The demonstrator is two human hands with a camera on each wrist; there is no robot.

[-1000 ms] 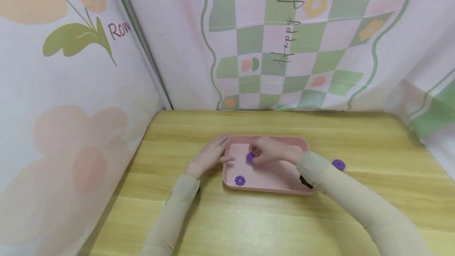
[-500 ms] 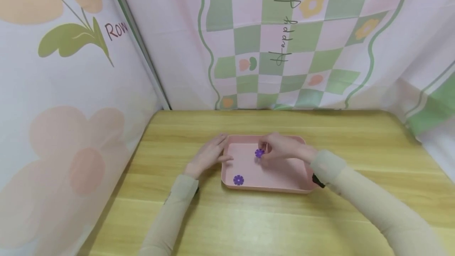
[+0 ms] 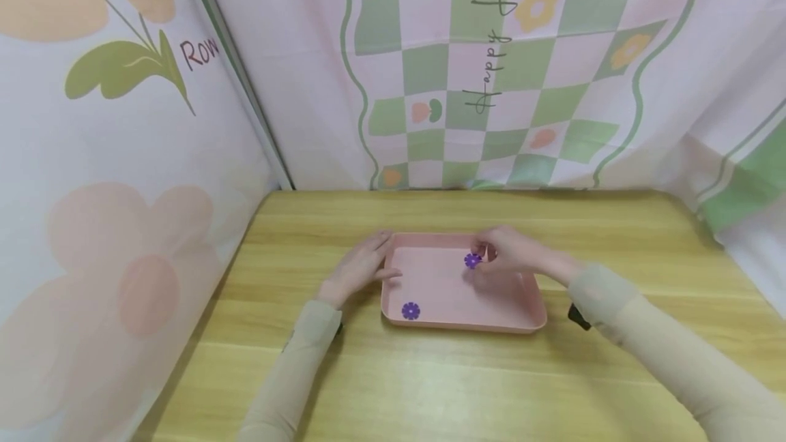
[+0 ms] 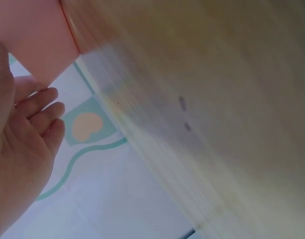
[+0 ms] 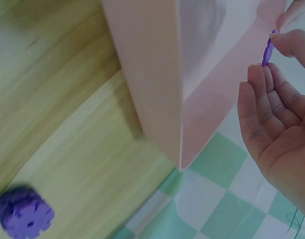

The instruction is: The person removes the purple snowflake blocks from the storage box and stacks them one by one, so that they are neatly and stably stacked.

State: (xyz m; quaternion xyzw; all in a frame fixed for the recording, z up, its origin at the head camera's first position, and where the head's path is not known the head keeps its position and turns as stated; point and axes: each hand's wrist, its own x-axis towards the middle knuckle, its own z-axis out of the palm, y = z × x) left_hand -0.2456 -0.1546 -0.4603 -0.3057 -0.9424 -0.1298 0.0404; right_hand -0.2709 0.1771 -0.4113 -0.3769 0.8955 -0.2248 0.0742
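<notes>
My right hand [image 3: 512, 251] pinches a purple notched plastic disc [image 3: 473, 261] between thumb and fingers, over the right back part of the pink tray [image 3: 463, 327]. In the right wrist view the held disc [image 5: 268, 50] appears edge-on. A second purple disc [image 3: 411, 311] lies in the tray's front left corner. My left hand [image 3: 356, 268] rests at the tray's left edge, its fingers extended and its thumb over the rim. In the left wrist view, the fingers of that hand [image 4: 30, 129] touch the pink tray wall [image 4: 38, 35].
A small stack of purple discs [image 5: 25, 214] sits on the wooden table [image 3: 393, 387], outside the tray; my right sleeve [image 3: 614, 305] hides it in the head view. A patterned curtain [image 3: 467, 87] stands behind the table, and a floral sheet [image 3: 123, 258] hangs at the left.
My right hand has moved rightwards across the tray, carrying the pinched disc with it. The left hand and the disc in the front left corner have stayed in place.
</notes>
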